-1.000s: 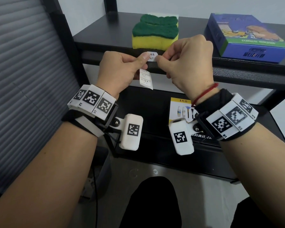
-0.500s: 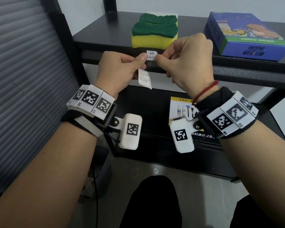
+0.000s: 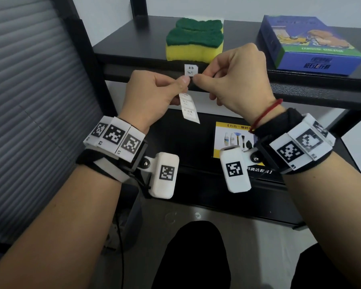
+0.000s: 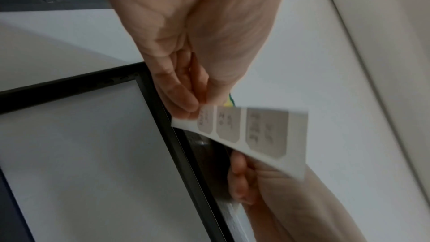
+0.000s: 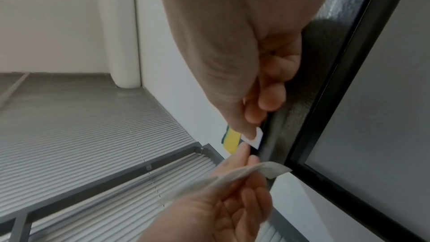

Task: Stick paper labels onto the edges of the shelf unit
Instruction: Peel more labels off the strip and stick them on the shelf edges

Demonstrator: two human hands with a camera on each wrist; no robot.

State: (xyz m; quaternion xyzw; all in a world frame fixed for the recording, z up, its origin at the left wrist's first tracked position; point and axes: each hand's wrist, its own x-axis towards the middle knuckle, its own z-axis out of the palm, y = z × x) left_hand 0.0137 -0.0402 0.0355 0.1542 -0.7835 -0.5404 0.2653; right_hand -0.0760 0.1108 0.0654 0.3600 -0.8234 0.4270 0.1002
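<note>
Right hand [image 3: 238, 80]: thumb and forefinger pinch the lower right corner of one peeled paper label [image 3: 189, 69], holding it upright so its written face looks at the person; gripping only a corner likely keeps the sticky back off the skin.
Label position: just in front of the front edge of the upper shelf [image 3: 300, 84], directly below the green and yellow sponge [image 3: 194, 43], probably the item it names; whether it touches the edge yet cannot be told.
Left hand [image 3: 152, 94]: fingers curled, thumb and forefinger pinching the top of the backing strip [image 3: 189, 109], which hangs down with three more labels on it, kept ready and out of the way.
Left thumb tip: close beside the loose label's lower edge, seemingly steadying it.
Blue box [image 3: 308, 42]: far right on the same shelf, its edge unlabelled.
Yellow pack [image 3: 231, 136]: on the lower shelf, behind the right wrist.
</note>
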